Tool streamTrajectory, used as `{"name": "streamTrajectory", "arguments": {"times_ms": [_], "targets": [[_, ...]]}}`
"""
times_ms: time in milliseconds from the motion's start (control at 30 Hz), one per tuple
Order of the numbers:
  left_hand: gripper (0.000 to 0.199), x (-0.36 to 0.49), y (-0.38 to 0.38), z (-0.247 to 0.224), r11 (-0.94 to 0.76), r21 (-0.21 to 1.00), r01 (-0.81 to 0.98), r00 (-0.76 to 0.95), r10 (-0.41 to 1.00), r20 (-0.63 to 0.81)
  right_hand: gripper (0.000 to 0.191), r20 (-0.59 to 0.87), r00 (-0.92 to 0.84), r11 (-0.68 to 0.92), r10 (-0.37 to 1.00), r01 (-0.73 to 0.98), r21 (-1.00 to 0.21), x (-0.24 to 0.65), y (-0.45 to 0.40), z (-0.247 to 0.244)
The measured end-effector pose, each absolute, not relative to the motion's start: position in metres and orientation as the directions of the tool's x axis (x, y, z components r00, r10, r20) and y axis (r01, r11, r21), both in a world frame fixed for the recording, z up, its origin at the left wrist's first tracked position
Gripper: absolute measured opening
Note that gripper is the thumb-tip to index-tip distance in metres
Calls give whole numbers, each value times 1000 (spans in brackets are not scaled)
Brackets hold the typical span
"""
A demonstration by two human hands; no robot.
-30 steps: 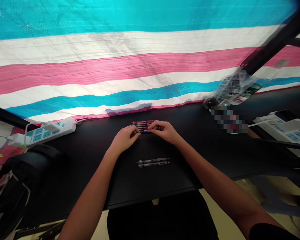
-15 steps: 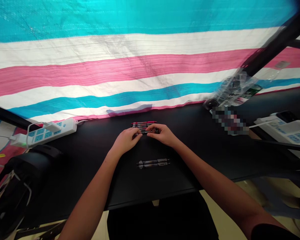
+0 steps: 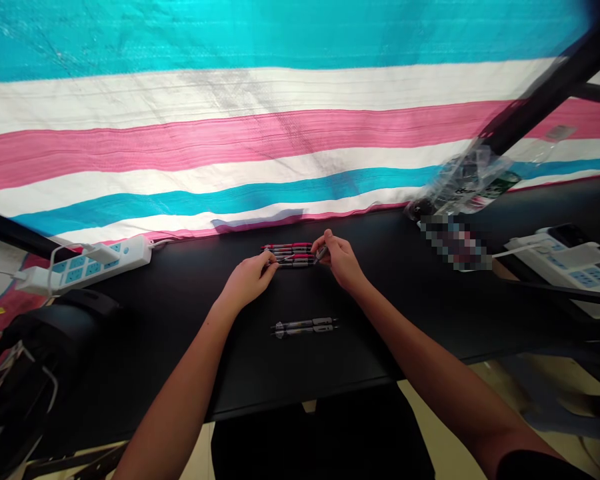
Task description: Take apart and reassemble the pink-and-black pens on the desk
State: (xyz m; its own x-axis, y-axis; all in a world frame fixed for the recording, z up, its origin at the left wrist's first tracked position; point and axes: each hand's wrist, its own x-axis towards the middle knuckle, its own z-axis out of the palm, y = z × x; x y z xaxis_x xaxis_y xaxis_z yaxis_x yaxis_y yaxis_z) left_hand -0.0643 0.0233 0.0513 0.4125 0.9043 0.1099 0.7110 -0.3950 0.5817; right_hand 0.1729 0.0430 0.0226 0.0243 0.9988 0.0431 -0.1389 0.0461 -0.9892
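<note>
Currently, the left hand (image 3: pixel 247 280) presses its fingertips on the left end of the pen row (image 3: pixel 290 255) on the black table (image 3: pixel 180 340), while the right hand (image 3: pixel 341 261) pinches one light, slippery pen (image 3: pixel 321 253) by its right end.

Pens (image 3: pixel 289 246) — black and red; tarpaulin (image 3: pixel 300 130) — turquoise-pink stripes.

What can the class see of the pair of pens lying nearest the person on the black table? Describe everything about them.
The pair of pens lies flat on the black table, side by side and roughly parallel, running crosswise to the person. Each pen looks like plastic, with a dark, partly glossy barrel and a pale grey section towards the right end. Their printing is too small to read. They rest on the table below the hands, and neither the left hand nor the right hand touches them.
</note>
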Motion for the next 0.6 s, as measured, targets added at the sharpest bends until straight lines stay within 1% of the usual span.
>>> {"name": "streamTrajectory", "arguments": {"times_ms": [67,167,300,433,600], "targets": [[12,-65,24,50,-377,591,714,386,915,117,53,62,-27,58,998,-127,-990,173,41,23],[11,-66,25,49,-350,605,715,337,931,141,35,128,-120,114,984,-116,-987,171,38,23],[10,-68,26,48,-342,604,720,312,937,159,25,178,-166,167,970,-78,-983,169,36,22],[11,-69,26,48,-344,606,718,312,936,161,20,214,-144,204,966,-85,-975,169,36,20],[10,-69,27,47,-336,591,734,306,940,153,19,244,-168,243,955,-30,-970,171,37,21]]}}
